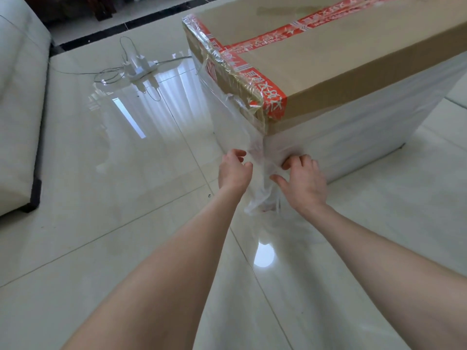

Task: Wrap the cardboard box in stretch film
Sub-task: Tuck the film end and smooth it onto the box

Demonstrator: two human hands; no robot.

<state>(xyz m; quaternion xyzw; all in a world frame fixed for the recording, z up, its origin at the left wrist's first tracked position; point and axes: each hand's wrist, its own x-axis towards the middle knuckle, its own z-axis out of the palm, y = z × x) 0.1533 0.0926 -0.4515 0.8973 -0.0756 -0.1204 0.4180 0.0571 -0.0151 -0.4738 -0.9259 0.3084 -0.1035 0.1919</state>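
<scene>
Where the box stands: the cardboard box sits on the glossy tiled floor, toward the far right of the head view, with its near corner just in front of both hands.
Box top: bare cardboard crossed by red printed tape. Film laps over it only along the near-left edge.
Box sides: covered in cloudy layers of stretch film, lying flat.
Loose tail: a bunched film tail hangs from the near corner, between the two hands.
Left hand: fingers curled, right at the tail's left edge. Whether its grip has caught any film I cannot tell.
Right hand: curled fingertips rest against the wrapped side at the corner. Its grip looks narrow, thumb and forefinger pinching the tail.
How the film will handle: probably feather-light, limp and clingy. It should stretch under a pull, rope up when bunched, stick to the layers beneath, and tear if snatched.
How the box will handle: it looks stiff and bulky, and likely heavy enough to stay put while film is tugged.
Where to hold: take the tail close to the corner, spread across the fingers, then smooth it flat onto the wrapped side.
Elsewhere on the floor: a power strip with cables, well apart from the box, and a pale sofa at the left edge.
</scene>
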